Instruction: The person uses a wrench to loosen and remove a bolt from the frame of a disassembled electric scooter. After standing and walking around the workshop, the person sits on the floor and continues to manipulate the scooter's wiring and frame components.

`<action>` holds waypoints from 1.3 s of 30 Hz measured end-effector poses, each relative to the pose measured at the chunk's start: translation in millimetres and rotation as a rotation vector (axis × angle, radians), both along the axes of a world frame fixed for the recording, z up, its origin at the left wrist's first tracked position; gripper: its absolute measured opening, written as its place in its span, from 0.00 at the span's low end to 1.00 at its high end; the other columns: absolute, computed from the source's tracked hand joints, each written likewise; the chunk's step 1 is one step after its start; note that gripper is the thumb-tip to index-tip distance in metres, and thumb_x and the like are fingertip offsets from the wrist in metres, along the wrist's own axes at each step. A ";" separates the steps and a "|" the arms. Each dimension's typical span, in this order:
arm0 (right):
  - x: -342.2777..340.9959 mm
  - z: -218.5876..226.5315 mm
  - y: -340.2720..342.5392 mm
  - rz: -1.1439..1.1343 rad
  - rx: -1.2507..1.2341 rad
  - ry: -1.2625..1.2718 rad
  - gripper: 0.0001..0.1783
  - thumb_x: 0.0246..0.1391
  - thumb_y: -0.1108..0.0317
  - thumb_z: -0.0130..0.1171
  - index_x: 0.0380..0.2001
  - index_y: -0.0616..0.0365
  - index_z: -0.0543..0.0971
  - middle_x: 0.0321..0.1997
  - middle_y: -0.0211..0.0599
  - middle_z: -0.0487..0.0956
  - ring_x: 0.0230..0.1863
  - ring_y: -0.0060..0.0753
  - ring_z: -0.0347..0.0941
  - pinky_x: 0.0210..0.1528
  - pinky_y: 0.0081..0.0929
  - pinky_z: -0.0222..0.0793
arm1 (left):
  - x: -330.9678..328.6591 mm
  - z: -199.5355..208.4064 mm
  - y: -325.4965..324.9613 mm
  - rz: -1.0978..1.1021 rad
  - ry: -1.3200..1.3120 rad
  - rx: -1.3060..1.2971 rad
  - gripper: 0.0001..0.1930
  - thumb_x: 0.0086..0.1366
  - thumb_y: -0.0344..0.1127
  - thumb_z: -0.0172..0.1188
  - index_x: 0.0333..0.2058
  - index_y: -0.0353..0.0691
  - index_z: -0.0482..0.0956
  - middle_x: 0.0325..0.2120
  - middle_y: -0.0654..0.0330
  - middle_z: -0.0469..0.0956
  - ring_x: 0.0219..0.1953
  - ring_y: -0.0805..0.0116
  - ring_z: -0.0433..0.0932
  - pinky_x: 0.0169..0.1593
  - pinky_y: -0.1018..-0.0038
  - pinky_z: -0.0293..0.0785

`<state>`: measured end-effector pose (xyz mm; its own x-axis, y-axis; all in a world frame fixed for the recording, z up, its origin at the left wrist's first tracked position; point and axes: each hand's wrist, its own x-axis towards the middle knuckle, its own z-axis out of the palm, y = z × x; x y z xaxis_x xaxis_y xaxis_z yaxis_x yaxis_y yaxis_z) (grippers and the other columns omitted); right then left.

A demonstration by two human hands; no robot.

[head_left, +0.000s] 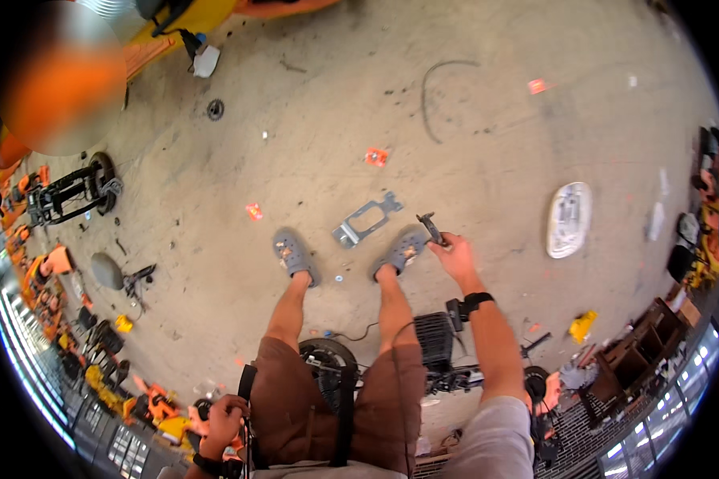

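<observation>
My right hand [453, 254] is closed on one end of a small dark metal part [431, 229] with a crosspiece at its far end. It holds the part out beside my right shoe, above the floor. My left hand [225, 419] is down by my left hip, close to the brown shorts and a dark strap. Its fingers are curled, and I cannot make out whether anything is in them. A flat grey metal plate [367, 221] with a large cut-out lies on the floor between and ahead of my grey clogs [295, 254].
A frame with a black wheel [327, 355] lies below and behind my legs. A white oval panel [569, 220] lies to the right, near a yellow piece [582, 326]. A black fork with wheel [76, 191] and heaped orange parts stand left. A gear ring [215, 109] lies ahead.
</observation>
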<state>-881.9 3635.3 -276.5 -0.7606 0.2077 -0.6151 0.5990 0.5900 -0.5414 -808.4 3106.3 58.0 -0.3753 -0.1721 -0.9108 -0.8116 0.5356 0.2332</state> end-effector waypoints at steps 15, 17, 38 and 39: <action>-0.3 344.2 -45.0 -1.059 -0.330 0.176 0.08 0.52 0.66 0.57 0.32 0.56 0.70 0.18 0.30 0.67 0.15 0.29 0.65 0.17 0.29 0.65 | -14.8 -14.7 -163.3 0.384 0.284 0.056 0.10 0.59 0.28 0.46 0.34 0.29 0.74 0.21 0.51 0.78 0.18 0.68 0.77 0.21 0.76 0.72; 13.6 349.4 -35.4 -0.955 -0.228 0.168 0.12 0.50 0.67 0.57 0.36 0.62 0.70 0.16 0.31 0.66 0.11 0.29 0.63 0.10 0.28 0.60 | -16.9 -7.6 -163.7 0.388 0.334 0.063 0.10 0.59 0.29 0.46 0.34 0.29 0.74 0.21 0.51 0.78 0.18 0.68 0.77 0.20 0.76 0.71; -18.1 333.4 -163.1 0.285 0.390 -0.215 0.17 0.45 0.63 0.59 0.23 0.71 0.75 0.17 0.44 0.75 0.15 0.38 0.74 0.19 0.34 0.71 | 304.7 -69.7 -107.2 -0.102 0.548 -0.449 0.15 0.50 0.40 0.54 0.22 0.30 0.80 0.18 0.45 0.78 0.24 0.55 0.80 0.33 0.62 0.76; -31.2 316.1 -207.6 0.415 0.385 -0.245 0.17 0.45 0.62 0.59 0.23 0.71 0.75 0.17 0.44 0.75 0.16 0.38 0.74 0.19 0.34 0.71 | 358.7 -109.4 -108.2 0.369 0.417 -0.540 0.14 0.52 0.38 0.52 0.19 0.33 0.79 0.17 0.48 0.78 0.20 0.58 0.79 0.26 0.63 0.75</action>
